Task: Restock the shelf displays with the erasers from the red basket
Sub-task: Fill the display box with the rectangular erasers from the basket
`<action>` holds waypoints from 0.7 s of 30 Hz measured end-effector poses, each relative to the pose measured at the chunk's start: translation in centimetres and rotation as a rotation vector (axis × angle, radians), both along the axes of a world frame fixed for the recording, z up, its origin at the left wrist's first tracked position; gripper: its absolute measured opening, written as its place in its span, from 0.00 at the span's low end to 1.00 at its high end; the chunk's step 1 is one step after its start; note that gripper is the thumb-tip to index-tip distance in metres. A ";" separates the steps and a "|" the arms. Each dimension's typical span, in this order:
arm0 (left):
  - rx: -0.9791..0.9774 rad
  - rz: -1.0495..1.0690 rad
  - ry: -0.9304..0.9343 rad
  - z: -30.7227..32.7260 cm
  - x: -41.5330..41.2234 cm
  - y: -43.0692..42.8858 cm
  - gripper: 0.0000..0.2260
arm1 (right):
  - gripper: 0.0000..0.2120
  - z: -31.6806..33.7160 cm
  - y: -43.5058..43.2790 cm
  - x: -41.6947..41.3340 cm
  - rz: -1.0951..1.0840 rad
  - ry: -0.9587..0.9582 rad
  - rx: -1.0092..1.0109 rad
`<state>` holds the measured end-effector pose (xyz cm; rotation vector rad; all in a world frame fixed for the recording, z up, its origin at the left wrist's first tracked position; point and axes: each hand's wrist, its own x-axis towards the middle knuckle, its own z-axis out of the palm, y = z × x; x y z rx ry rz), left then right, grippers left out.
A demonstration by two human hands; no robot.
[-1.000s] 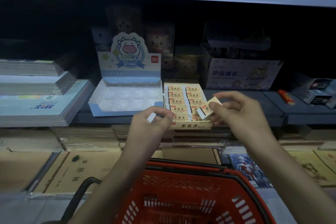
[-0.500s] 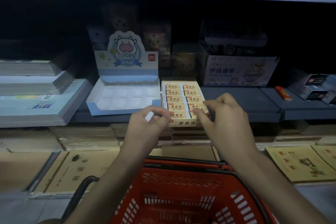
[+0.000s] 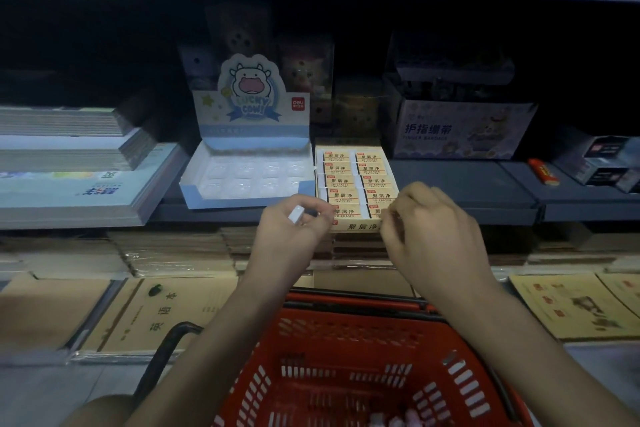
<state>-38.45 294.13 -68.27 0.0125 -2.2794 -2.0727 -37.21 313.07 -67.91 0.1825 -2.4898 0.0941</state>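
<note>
Two hands hover above the red basket [image 3: 346, 322], which is nearest. The left hand [image 3: 291, 236] pinches a small white eraser [image 3: 296, 214]. The right hand [image 3: 433, 225] curls at the near right corner of the yellow eraser box [image 3: 356, 180]; whether it holds anything, nobody can tell. Beyond the left hand sits the blue cow tray [image 3: 249, 180]. Past the right hand, the grey shelf [image 3: 460, 184] lies open.

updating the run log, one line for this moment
left hand: pinches white eraser | right hand: curled at yellow eraser box front, grip unclear
</note>
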 end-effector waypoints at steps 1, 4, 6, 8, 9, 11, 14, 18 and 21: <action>0.003 0.009 -0.004 -0.2 0.1 0.1 0.04 | 0.10 -0.2 0.0 0.1 0.007 -0.011 0.019; 0.079 0.068 -0.024 -0.6 0.3 0.3 0.03 | 0.10 -0.8 -0.2 0.5 0.046 -0.038 0.036; 0.126 0.096 -0.034 -0.5 0.2 0.4 0.03 | 0.11 -1.0 -0.1 0.7 0.065 -0.063 0.016; 0.132 0.107 -0.027 -0.3 0.1 0.5 0.02 | 0.15 -1.3 0.4 0.5 0.076 -0.076 0.023; 0.135 0.107 -0.024 -0.3 0.1 0.5 0.02 | 0.14 -1.4 0.7 0.4 0.083 -0.070 0.031; 0.147 0.105 -0.019 -0.4 0.2 0.6 0.02 | 0.12 -1.6 1.1 0.0 0.106 -0.029 0.057; 0.134 0.095 0.002 -0.3 0.4 0.7 0.03 | 0.11 -2.0 1.5 -0.4 0.112 0.042 0.143; 0.103 0.068 0.021 -0.3 0.6 0.7 0.03 | 0.18 -2.6 1.9 -0.8 0.117 0.090 0.205; 0.058 0.034 0.047 -0.4 0.7 0.4 0.02 | 0.16 -2.7 2.2 -0.8 0.148 0.104 0.195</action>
